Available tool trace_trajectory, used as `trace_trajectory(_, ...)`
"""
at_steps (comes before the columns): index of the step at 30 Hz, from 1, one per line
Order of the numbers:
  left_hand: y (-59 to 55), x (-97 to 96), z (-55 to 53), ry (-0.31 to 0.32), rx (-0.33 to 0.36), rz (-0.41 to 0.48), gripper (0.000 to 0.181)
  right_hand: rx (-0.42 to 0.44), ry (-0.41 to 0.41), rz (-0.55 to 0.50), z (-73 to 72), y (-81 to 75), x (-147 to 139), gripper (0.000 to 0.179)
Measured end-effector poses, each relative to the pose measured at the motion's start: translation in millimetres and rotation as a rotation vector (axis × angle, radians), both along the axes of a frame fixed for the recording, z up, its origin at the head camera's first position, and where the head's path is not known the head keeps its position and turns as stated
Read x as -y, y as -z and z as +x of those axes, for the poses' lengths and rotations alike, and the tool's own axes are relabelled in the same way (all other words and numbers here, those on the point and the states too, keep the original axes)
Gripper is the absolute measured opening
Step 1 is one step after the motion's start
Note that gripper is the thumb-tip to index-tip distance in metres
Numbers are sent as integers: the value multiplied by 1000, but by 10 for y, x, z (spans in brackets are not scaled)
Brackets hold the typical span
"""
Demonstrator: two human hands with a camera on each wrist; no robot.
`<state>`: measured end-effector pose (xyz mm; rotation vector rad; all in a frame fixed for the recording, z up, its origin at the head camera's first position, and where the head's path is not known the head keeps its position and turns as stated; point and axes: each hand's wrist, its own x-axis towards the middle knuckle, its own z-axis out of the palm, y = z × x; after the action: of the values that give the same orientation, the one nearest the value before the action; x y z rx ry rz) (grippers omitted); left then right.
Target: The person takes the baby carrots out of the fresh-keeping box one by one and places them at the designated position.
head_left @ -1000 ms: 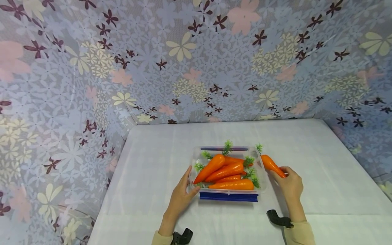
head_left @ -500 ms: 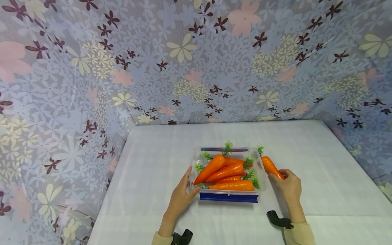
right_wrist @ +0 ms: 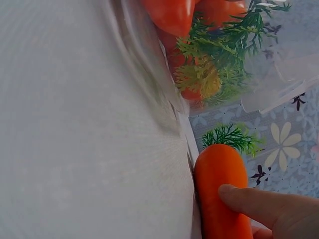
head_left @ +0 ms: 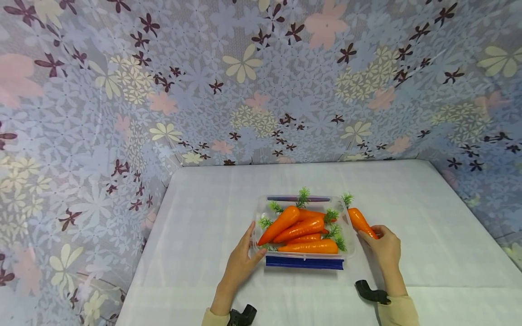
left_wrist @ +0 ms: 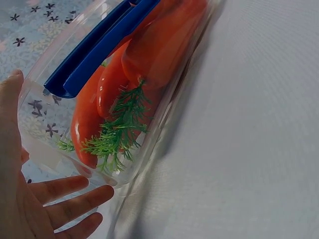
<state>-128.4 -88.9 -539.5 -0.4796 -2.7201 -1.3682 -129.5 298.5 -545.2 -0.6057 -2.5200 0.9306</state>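
A clear plastic box (head_left: pixel 261 203) with blue side clips stands on the table, filled with several orange carrots (head_left: pixel 303 228) with green feathery tops. My left hand (head_left: pixel 240 265) is at the box's left end, thumb by the near corner. In the left wrist view its fingers (left_wrist: pixel 75 206) are straight and spread, fingertips right at the box wall. Just right of the box lies another carrot (head_left: pixel 360 222), its green top pointing away from me. My right hand (head_left: pixel 385 246) pinches it near its tip, the thumb (right_wrist: pixel 244 196) lying on top in the right wrist view.
A blue clip flap (head_left: pixel 304 262) hangs out from the box's near side, and another blue clip (head_left: pixel 299 198) is at the far side. White cloth covers the table (head_left: pixel 204 203). Flowered fabric (head_left: pixel 261 90) rises behind it and at both sides.
My right hand has shifted slightly left and toward me, and the carrot under it has moved a touch. The left hand and the box look the same.
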Motion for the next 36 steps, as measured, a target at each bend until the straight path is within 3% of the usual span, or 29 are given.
trace_trajectory(8,20,-3,-12,0,8,10,76,29,-40,-18,-3,-35,-13,40)
trace_trajectory(15,11,-9,-15,-1,21,11,76,-23,-36,15,-27,-71,-25,42)
trace_trajectory(24,26,4,-13,-5,19,12,76,-20,-45,-2,-32,-115,12,44)
trace_trajectory(36,7,8,-22,11,18,11,76,-108,-52,15,-16,-260,103,42)
